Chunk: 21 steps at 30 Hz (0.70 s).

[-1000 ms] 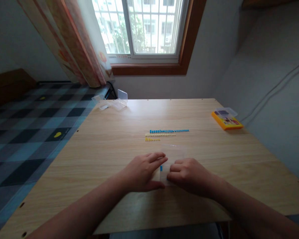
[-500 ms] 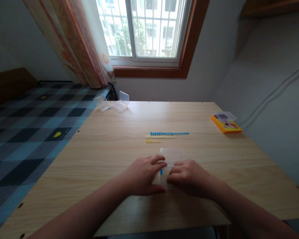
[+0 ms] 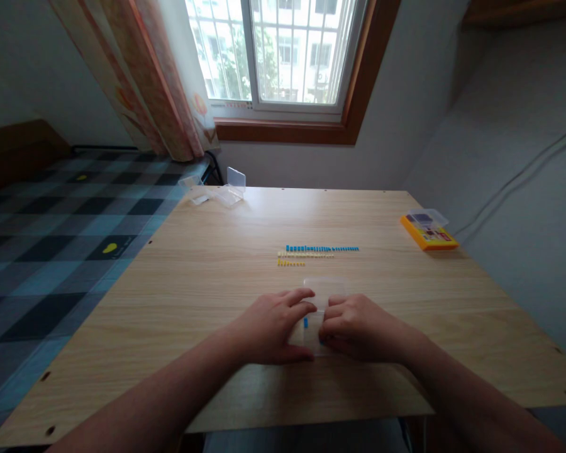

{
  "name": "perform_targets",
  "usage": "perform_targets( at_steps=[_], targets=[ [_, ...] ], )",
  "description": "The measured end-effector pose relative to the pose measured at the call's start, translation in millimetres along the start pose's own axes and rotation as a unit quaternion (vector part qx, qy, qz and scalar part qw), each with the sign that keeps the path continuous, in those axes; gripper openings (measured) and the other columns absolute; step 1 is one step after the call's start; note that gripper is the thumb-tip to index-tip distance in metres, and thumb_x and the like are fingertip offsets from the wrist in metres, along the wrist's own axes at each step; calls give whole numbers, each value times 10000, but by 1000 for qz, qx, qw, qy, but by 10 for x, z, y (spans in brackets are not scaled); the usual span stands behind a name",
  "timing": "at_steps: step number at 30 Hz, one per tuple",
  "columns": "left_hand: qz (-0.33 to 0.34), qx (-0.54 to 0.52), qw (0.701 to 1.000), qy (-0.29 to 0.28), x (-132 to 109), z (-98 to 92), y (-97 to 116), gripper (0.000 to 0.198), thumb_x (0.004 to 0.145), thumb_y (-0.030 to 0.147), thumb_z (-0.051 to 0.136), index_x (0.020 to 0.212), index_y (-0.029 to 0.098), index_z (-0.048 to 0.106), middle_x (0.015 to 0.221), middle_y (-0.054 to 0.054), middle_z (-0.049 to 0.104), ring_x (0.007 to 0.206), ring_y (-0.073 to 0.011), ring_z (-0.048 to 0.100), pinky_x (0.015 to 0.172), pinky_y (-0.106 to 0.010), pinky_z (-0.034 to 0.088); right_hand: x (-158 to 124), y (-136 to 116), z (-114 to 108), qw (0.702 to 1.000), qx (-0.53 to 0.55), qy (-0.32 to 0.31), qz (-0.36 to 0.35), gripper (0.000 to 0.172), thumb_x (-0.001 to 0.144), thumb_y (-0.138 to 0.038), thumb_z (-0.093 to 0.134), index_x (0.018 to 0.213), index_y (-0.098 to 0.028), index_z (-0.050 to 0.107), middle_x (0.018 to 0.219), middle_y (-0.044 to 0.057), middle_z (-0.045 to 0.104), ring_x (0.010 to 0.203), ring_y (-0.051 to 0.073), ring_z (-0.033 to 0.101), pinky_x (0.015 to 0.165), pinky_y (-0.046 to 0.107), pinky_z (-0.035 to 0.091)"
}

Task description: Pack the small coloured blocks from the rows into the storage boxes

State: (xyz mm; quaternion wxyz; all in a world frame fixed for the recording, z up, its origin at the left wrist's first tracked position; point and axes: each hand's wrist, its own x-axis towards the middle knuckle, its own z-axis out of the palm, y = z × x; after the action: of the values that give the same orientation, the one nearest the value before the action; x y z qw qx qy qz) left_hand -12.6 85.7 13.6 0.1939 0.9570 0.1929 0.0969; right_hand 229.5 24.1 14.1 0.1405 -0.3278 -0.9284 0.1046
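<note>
A small clear plastic box [image 3: 312, 338] lies on the wooden table in front of me, its lid folded back on the far side. My left hand [image 3: 283, 327] spans its left side, thumb at the near edge and fingers at the far edge of the tray. Inside, near the left wall, sits a small blue block [image 3: 305, 323]. My right hand [image 3: 351, 328] is closed in a pinch over the right part of the box. A bit of blue shows under its fingertips, mostly hidden by them.
Beyond the box run a row of blue blocks [image 3: 321, 248], a cream row [image 3: 306, 255] and a short yellow row [image 3: 290, 263]. Open clear boxes [image 3: 230, 194] stand at the far left. An orange case [image 3: 427, 234] with a clear lid lies at right.
My right hand has shifted slightly to the right inside the box, and blue now shows below its fingertips. The left hand stays at the box. The whole view has tilted a little.
</note>
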Motion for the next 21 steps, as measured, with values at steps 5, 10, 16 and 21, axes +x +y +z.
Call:
perform_targets(
  at_steps=[5, 10, 16, 21],
  targets=[
    [-1, -5, 1000, -8, 25, -17, 5, 663, 749, 534, 833, 1303, 230, 631, 1466, -149, 584, 1264, -382, 624, 1028, -508, 523, -7, -2, -73, 998, 62, -14, 19, 189, 812, -52, 644, 814, -227, 717, 798, -17, 739, 825, 153, 633, 714, 254, 452],
    [-2, -6, 1000, -9, 33, -28, 10, 648, 765, 541, 819, 1298, 226, 629, 1463, -154, 582, 1263, -380, 624, 1032, -502, 516, -34, 15, -74, 998, 60, -10, 10, 208, 813, -44, 645, 829, -233, 730, 827, -27, 758, 824, 157, 628, 718, 266, 449],
    [-9, 1, 1000, -17, 33, -19, 11, 686, 768, 566, 818, 1317, 210, 613, 1488, -170, 558, 1272, -393, 618, 1039, -520, 513, -62, -10, -101, 1000, 15, 4, -10, 184, 853, -75, 634, 767, -223, 700, 777, -34, 743, 727, 158, 567, 650, 291, 389],
    [-6, 3, 1000, -23, 37, -33, 19, 665, 772, 544, 822, 1302, 201, 614, 1485, -172, 560, 1281, -388, 613, 1042, -520, 518, -83, -12, -91, 1000, -27, 8, 0, 166, 816, -97, 622, 813, -234, 715, 777, -11, 715, 725, 176, 540, 637, 309, 357]
  ],
)
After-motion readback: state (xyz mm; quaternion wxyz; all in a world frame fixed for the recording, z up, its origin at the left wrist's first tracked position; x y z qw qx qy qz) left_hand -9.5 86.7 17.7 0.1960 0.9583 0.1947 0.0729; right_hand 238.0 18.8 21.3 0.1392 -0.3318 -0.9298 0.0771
